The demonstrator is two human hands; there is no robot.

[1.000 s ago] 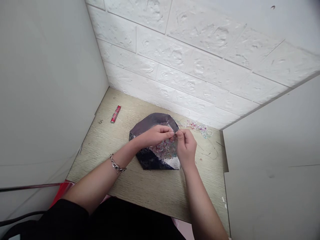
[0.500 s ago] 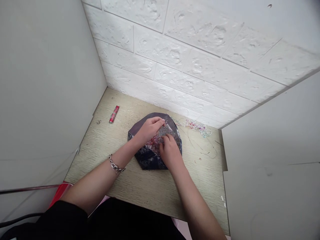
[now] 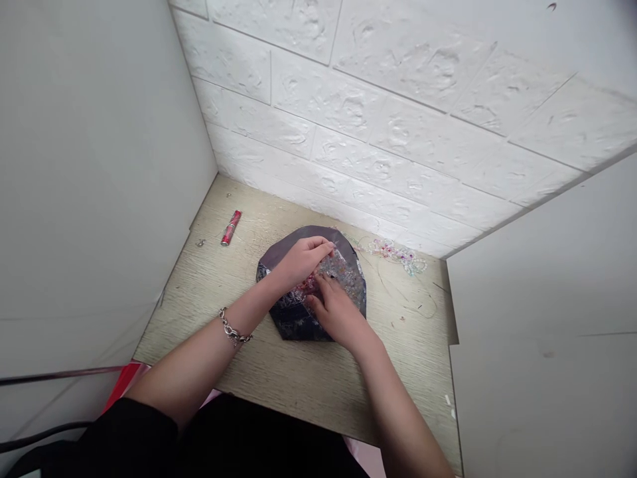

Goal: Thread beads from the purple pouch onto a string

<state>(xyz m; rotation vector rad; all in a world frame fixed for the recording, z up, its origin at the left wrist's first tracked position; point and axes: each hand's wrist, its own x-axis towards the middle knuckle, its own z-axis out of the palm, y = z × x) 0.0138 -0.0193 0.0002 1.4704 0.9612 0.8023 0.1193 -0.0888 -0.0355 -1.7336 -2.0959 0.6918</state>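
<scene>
A dark, many-sided shallow holder (image 3: 298,328) lies on the table, its inside filled with small clear, grey and pink-red beads (image 3: 347,271). My left hand (image 3: 304,260) is over its far left part, thumb and forefinger pinched together. What they pinch is too small to make out. Just nearer and to the right, my right hand (image 3: 337,311) reaches into the beads. Its fingers are stretched forward and the thumb stands apart; the fingertips partly sink from sight among the beads and behind my left hand. A silver chain bracelet (image 3: 231,330) circles my left wrist.
To the left on the wooden table (image 3: 279,372) lies a red tube (image 3: 231,228), with small metal bits (image 3: 200,243) beside it. Strung pastel beads (image 3: 398,255) and loose thin thread are at the back right. White walls enclose the table at the back and sides.
My right hand has turned and moved slightly left within the beads, its fingers straighter and the thumb further out. My left hand keeps its pinch in nearly the same place. The view has shifted slightly.
</scene>
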